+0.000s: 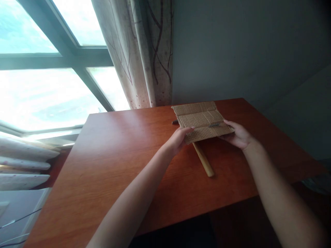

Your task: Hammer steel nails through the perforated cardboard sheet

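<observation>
The left hand (179, 138) and right hand (240, 135) hold a flat brown sheet (198, 119) by its two sides. Little dots run in rows across it. A small shiny thing (214, 125) lies on it, close to the right hand. Between the hands, a wooden handle (203, 161) pokes out from under the sheet. A dark tip (175, 122) peeks out just past the left hand. Below both hands is the red-brown worktop (111, 165). Farther ahead of them hangs a curtain (147, 58).

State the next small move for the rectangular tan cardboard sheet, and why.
Probably shift the rectangular tan cardboard sheet sideways: the left hand and right hand hold its opposite edges, and the long yellowish wooden handle runs beneath it.
</observation>
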### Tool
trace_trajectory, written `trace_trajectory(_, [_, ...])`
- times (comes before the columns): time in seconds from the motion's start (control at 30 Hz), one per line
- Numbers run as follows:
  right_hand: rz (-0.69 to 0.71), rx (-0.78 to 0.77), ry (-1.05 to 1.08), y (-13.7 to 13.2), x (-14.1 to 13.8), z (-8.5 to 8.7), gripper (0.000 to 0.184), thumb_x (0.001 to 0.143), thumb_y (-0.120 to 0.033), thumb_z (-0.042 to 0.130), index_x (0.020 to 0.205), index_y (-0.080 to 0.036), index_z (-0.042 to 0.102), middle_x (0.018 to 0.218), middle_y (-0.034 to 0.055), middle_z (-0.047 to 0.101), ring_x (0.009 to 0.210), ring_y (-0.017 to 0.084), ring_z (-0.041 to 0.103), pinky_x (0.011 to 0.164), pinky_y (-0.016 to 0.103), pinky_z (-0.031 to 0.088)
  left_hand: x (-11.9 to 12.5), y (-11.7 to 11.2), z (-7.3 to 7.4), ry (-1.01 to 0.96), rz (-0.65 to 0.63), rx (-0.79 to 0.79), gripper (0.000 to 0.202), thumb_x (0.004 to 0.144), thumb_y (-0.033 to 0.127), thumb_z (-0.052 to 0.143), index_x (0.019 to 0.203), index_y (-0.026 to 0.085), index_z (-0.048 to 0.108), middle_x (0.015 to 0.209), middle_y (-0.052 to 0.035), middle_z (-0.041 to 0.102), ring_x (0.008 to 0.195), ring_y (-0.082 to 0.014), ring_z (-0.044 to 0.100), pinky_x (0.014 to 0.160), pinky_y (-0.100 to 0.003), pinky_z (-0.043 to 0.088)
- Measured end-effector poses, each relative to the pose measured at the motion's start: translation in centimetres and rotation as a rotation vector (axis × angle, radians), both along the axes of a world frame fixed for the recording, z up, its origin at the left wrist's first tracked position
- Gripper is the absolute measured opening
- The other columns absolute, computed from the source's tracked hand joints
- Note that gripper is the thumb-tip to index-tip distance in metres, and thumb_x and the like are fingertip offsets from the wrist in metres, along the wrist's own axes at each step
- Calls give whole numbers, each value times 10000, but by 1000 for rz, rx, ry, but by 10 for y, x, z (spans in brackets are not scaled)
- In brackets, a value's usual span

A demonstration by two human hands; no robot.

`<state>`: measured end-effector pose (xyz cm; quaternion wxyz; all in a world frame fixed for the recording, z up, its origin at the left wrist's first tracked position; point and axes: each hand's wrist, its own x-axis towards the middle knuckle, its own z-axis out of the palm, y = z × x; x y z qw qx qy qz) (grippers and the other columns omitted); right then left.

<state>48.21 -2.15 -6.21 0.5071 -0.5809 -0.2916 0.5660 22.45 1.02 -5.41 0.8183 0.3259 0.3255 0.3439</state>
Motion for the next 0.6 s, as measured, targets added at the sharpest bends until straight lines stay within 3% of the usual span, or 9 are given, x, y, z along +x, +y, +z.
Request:
trace_trajectory(0.23, [2,-8,22,-3,-1,-2,262,877,-383,590,1077,-240,680,1037,90,759,1001,281,708,823,484,610,-6,5,3,28,-11,9,254,799,212,660,1042,141,681,1119,-123,728,996,-216,685,882,-316,551])
trace_trajectory(0.43, [-49,-39,148,-5,12,-3,245,890,-321,599,1101,-237,689,1038,69,762,970,243,715,821,411,615,2,6,-3,40,-57,24,346,795,234,665,1130,145,656,1147,-133,712,989,-224,684,781,-292,554])
trace_trajectory(0.6, [-112,-29,164,-5,20,0,232,899,-269,540,1062,-228,700,976,71,769,872,219,723,753,365,620,17,9,-10,49,-67,38,337,819,261,655,1139,155,655,1185,-127,697,1013,-232,678,865,-345,548])
